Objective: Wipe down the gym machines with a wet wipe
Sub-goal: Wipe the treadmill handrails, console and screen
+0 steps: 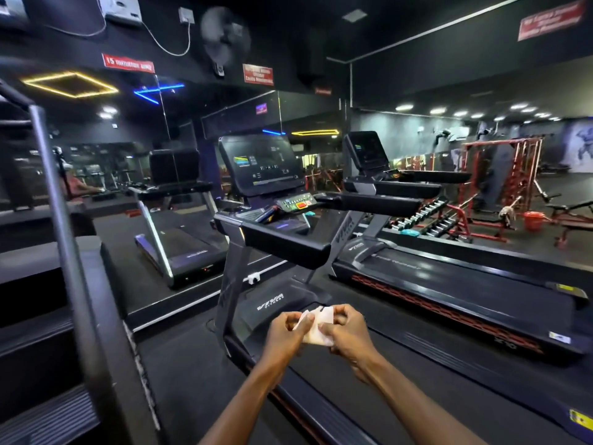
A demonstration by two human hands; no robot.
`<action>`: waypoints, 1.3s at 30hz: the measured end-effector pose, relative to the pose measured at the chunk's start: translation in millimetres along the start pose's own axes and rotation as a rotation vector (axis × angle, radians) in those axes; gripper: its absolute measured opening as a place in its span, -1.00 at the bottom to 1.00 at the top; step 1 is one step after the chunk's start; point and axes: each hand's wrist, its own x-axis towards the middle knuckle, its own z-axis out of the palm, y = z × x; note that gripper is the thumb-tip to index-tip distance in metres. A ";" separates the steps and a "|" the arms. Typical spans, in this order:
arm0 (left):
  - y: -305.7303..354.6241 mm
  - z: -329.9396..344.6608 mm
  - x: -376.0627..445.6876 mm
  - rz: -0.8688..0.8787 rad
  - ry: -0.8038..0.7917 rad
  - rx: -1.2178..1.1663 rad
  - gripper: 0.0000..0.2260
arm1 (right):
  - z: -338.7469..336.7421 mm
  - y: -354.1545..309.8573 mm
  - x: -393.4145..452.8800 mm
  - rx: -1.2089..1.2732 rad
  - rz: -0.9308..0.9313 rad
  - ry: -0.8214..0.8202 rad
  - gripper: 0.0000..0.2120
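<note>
Low in the centre of the frame, both hands meet over the near end of the treadmill [279,242] and hold one small white wipe [316,329] between them. The left hand [287,334] pinches the wipe's left edge, thumb and fingers curled onto it; the right hand [348,335] grips the right side and lower corner, fingers likewise curled round it. So each grip is clamped on the wipe, and neither hand is free. The wipe looks part-folded or crumpled, with an upper flap standing up between the thumbs; whether it is being opened out or folded I cannot tell.

The machine lies straight ahead and above the hands in the picture. Its nearest wipeable part is the left handrail [285,247], a dark padded bar in mid-frame whose long axis runs from the console [261,163] back toward the person, its end pointing down-right. The right handrail [382,202] sits farther off, up and to the right. Both hands are about equally placed, though the left rail ends nearly above the left hand, so that hand seems slightly nearer to it.

My judgement: wiping has not begun; the wipe is being readied, and the next reach goes forward and up, along the rail's length.

A second treadmill [449,284] stands to the right.
</note>
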 end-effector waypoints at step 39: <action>-48.2 101.1 376.5 0.906 0.016 0.708 -0.74 | -16.5 -0.7 426.6 -0.106 0.010 0.116 -0.85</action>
